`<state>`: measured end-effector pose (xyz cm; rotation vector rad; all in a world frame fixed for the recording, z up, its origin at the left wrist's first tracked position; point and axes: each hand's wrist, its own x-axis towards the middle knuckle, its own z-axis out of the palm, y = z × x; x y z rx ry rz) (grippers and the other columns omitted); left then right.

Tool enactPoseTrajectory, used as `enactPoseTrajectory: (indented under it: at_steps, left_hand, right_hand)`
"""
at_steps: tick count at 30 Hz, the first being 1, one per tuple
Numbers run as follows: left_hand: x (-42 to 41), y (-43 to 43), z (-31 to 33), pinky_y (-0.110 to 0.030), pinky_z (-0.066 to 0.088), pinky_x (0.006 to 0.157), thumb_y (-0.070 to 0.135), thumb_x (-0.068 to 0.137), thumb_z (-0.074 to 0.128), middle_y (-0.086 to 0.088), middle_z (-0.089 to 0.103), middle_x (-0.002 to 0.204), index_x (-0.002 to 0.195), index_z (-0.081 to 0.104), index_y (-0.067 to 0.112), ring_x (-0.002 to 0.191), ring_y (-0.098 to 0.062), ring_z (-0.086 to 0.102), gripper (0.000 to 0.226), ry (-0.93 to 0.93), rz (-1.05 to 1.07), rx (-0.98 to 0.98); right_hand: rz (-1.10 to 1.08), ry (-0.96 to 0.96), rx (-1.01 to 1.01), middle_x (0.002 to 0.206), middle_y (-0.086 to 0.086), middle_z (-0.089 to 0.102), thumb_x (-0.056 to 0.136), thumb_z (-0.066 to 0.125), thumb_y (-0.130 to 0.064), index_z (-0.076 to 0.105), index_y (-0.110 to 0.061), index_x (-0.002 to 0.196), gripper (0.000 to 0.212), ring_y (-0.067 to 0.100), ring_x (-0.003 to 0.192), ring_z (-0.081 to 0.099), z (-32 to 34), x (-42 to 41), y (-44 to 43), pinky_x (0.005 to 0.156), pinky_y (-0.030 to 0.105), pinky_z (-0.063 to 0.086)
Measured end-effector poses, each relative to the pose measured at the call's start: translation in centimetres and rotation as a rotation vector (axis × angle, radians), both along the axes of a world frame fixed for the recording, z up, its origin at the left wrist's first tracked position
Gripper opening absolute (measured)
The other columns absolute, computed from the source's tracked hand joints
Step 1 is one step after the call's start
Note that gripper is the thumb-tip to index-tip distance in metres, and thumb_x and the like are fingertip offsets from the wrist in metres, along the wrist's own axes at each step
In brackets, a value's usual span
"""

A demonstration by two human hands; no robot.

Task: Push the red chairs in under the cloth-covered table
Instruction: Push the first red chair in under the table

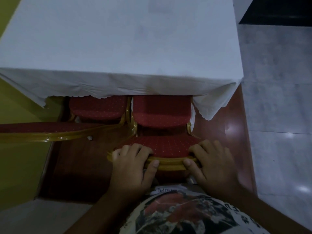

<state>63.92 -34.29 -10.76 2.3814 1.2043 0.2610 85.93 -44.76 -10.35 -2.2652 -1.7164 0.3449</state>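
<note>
A table under a white cloth (118,48) fills the upper view, its hem hanging at the near edge. Two red chairs with gold frames stand side by side with their seats partly beneath the hem. The right chair (160,114) is straight in front of me, and I grip the gold top rail of its backrest with both hands. My left hand (133,166) holds the rail's left part, my right hand (209,164) its right part, fingers over the red padding and thumbs on the rail. The left chair (98,107) sits beside it, its backrest stretching towards the left edge.
The chairs stand on a dark red wooden floor strip (219,132). Grey glossy tiles (278,115) lie to the right, with a black block (276,10) at top right. A yellow-green surface (16,157) runs along the left side. My patterned shirt fills the bottom.
</note>
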Motion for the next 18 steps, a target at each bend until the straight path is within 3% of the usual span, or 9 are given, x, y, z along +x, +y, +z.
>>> enactPoseTrajectory:
  at_steps: [18]
  left_hand:
    - [0.33, 0.44, 0.50, -0.043, 0.034, 0.085, 0.063, 0.100, 0.022, 0.015, 0.060, 0.098, 0.101, 0.063, 0.030, 0.092, -0.012, 0.052, 0.053, -0.035, 0.029, -0.024]
  right_hand:
    - [-0.028, 0.043, -0.022, 0.089, -0.014, 0.052, 0.092, 0.032, -0.065, 0.063, -0.030, 0.091, 0.046, 0.012, 0.084, 0.044, 0.18, 0.02, 0.83, 0.072, 0.035, 0.029]
